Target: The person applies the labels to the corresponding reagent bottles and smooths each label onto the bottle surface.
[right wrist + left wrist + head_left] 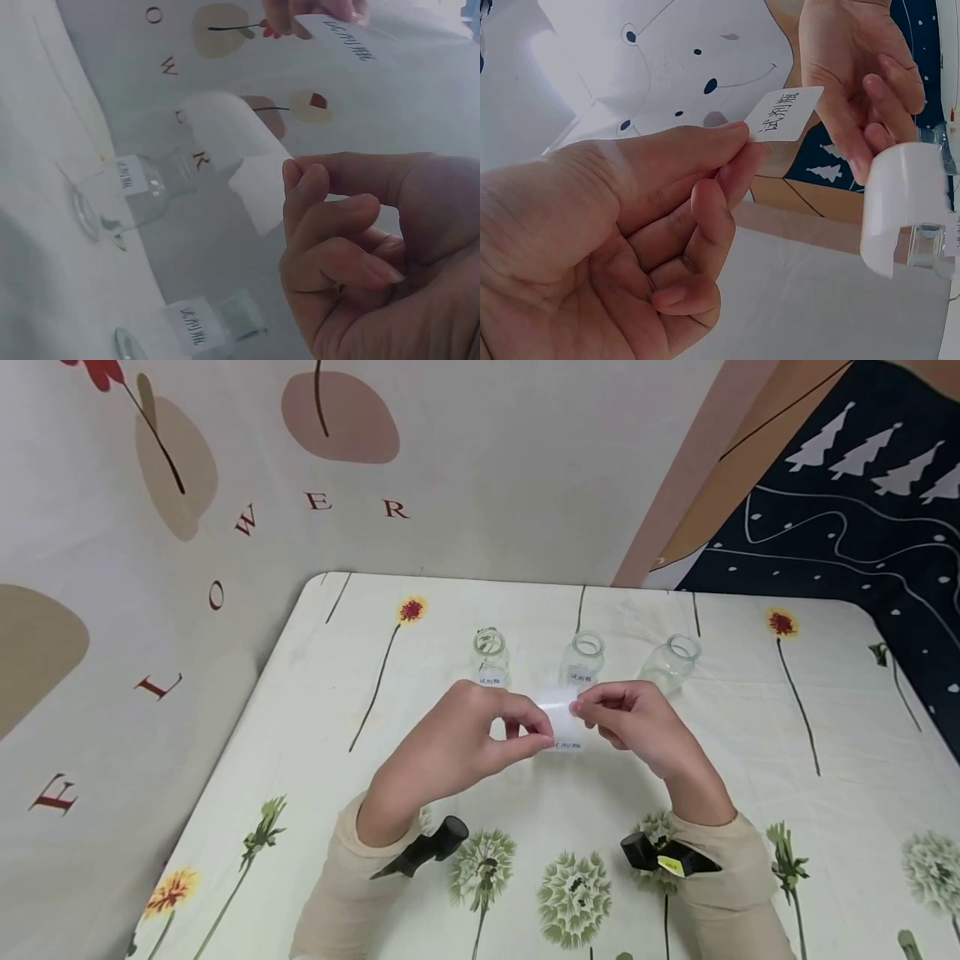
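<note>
Between thumb and index finger, my left hand [468, 735] pinches a small white label [786, 114] with handwritten characters. My right hand [637, 727] pinches a curled, glossy white piece of paper [232, 124] that looks like label backing. In the left wrist view the label and the curled paper show apart from each other. Just beyond the hands stand a left glass bottle [490, 652] and a middle glass bottle [585, 653], each with a white handwritten label. Past the right hand's fingers is a third glass bottle [667, 664], partly hidden, with no label showing.
A white cloth with printed flowers covers the table [337, 677]. Behind it hangs a pale curtain [510, 485] with printed letters, and at the right a dark blue cloth [840, 527] with white trees. A black wrist camera [423, 847] is strapped over the left sleeve.
</note>
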Motion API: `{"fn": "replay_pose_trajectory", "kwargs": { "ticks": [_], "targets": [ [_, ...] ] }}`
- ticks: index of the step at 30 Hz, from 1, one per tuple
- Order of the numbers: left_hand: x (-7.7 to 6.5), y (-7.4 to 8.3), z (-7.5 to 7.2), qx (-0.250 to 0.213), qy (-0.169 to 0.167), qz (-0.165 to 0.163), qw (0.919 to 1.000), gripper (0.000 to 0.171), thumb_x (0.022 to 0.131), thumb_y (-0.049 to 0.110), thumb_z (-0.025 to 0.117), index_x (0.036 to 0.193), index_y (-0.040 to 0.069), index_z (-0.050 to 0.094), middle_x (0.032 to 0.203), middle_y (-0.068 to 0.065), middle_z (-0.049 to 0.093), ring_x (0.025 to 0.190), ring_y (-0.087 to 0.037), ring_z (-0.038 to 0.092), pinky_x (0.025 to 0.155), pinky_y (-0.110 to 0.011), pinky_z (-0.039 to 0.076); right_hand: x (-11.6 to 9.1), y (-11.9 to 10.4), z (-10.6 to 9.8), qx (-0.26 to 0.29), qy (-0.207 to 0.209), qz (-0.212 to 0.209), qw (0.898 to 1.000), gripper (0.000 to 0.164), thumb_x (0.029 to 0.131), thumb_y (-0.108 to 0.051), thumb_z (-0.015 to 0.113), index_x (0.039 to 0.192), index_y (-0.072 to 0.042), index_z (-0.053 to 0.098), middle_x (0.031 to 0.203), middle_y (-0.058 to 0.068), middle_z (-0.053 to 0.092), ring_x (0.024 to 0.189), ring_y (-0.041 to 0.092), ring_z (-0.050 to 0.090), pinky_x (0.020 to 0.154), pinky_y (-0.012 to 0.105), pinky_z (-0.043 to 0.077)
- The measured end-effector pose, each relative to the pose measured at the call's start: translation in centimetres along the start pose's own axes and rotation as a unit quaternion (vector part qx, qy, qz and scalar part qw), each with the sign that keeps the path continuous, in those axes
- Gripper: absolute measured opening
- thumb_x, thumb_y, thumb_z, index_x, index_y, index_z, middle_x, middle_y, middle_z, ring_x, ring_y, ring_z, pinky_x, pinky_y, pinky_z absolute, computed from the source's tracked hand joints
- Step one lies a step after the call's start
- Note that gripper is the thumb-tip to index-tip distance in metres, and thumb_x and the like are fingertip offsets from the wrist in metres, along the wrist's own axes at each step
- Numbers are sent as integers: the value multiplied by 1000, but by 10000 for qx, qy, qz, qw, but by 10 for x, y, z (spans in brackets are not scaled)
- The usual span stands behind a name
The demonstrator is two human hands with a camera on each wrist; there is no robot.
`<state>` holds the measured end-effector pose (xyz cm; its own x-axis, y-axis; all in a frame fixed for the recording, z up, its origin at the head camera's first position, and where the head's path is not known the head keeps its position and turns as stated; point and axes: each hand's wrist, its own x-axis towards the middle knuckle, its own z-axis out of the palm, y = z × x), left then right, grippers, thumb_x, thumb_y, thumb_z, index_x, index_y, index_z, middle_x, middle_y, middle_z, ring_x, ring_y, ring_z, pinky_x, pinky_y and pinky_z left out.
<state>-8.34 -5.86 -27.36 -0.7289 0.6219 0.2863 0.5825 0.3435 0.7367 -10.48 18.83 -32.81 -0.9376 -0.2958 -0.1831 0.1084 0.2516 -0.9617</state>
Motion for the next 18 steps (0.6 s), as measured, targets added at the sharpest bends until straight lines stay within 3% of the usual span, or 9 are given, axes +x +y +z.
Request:
{"fn": "replay_pose_trajectory", "kwargs": {
  "ticks": [5, 8, 12, 18],
  "targets": [
    [3, -4, 1, -131, 187, -186, 9996, 5, 93, 8, 77, 92, 12, 80, 83, 12, 72, 76, -4, 57, 66, -25, 47, 13, 16, 12, -248, -1107, 67, 9935, 16, 99, -3, 61, 95, 9, 71, 61, 2, 52, 47, 10, 35, 48, 23, 30],
    [4, -6, 1, -133, 359, -417, 9984, 6, 93, 8, 77, 92, 14, 80, 82, 13, 71, 76, -5, 56, 64, -25, 45, 19, 25, 19, -318, -1694, 108, 9850, 18, 100, -9, 62, 92, 4, 70, 68, 9, 62, 50, 13, 46, 46, 24, 34],
    [5, -7, 1, -155, 504, -590, 9969, 6, 92, 10, 78, 92, 15, 80, 81, 14, 70, 75, -6, 56, 61, -25, 42, 22, 33, 24, -245, -2040, 248, 9783, 16, 99, -12, 65, 94, 3, 70, 75, 11, 68, 59, 16, 61, 49, 26, 44],
    [7, -9, 3, -159, 641, -569, 9962, 5, 92, 11, 78, 91, 15, 80, 82, 12, 70, 74, -6, 55, 59, -25, 42, 27, 43, 27, -24, -2262, 362, 9734, 15, 98, -6, 66, 92, 8, 69, 76, 8, 70, 62, 16, 66, 57, 28, 56]
  ]
}}
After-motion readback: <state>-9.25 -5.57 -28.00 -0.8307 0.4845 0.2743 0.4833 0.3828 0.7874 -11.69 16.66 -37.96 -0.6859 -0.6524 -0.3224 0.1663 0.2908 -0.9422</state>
